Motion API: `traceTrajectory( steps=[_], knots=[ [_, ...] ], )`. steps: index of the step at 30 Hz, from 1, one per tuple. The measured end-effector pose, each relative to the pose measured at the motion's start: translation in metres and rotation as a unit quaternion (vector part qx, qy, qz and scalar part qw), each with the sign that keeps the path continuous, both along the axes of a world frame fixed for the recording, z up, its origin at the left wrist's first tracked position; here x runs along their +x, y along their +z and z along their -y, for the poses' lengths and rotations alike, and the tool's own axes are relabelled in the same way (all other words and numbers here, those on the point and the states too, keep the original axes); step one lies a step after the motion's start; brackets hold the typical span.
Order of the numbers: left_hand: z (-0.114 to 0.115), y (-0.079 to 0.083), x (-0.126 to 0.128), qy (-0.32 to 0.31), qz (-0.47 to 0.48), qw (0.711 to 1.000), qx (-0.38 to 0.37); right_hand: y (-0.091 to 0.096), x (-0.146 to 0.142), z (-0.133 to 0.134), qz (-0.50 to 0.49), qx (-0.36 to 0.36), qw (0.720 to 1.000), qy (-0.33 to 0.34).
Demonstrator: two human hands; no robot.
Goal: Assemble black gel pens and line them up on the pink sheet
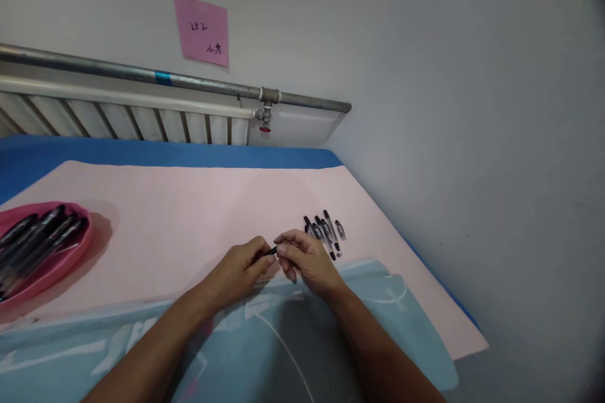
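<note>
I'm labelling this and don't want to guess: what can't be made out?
Head view:
Dark thin piece: mostly hidden by left hand and right hand; full length unclear.
Pink bowl: cut off by the left edge; its black pens overlap, blurred, uncountable.
Loose pens beyond the right hand: too small for any lettering to be read.

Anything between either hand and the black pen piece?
Nothing visible: the left hand and right hand both pinch the black pen piece. The loose pen parts lie beyond the right hand, not in between.
</note>
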State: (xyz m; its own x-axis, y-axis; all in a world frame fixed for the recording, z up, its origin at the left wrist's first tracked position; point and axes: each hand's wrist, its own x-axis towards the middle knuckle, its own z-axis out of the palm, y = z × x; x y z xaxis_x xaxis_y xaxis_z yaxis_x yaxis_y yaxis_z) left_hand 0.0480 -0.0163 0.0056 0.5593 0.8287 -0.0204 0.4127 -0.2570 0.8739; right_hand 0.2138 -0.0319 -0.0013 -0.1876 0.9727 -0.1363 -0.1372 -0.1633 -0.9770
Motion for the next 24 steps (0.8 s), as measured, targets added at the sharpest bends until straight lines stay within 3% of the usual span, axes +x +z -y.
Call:
traceTrajectory(
  steps=[3, 12, 21, 24],
  knots=[
    [0.0, 0.0039, -0.0005, -0.016, 0.002, 1.0, -0.006, -0.0012, 0.0011, 0.0003, 0.002, 0.0, 1.0, 0.026],
    [0.0019, 0.0089, -0.002, -0.039, 0.047, 0.997, -0.038, 0.0, -0.0006, 0.0006, -0.045, 0.005, 0.999, 0.005],
    [0.0032, 0.003, 0.0034, -0.006, -0.039, 0.998, 0.055, -0.0084, -0.0074, 0.002, -0.002, -0.005, 1.0, -0.014],
    [0.0037, 0.0031, 0.0051, 0.002, -0.046, 0.998, 0.049, -0.0085, -0.0044, -0.0021, 0.011, -0.008, 1.0, -0.023]
  ],
)
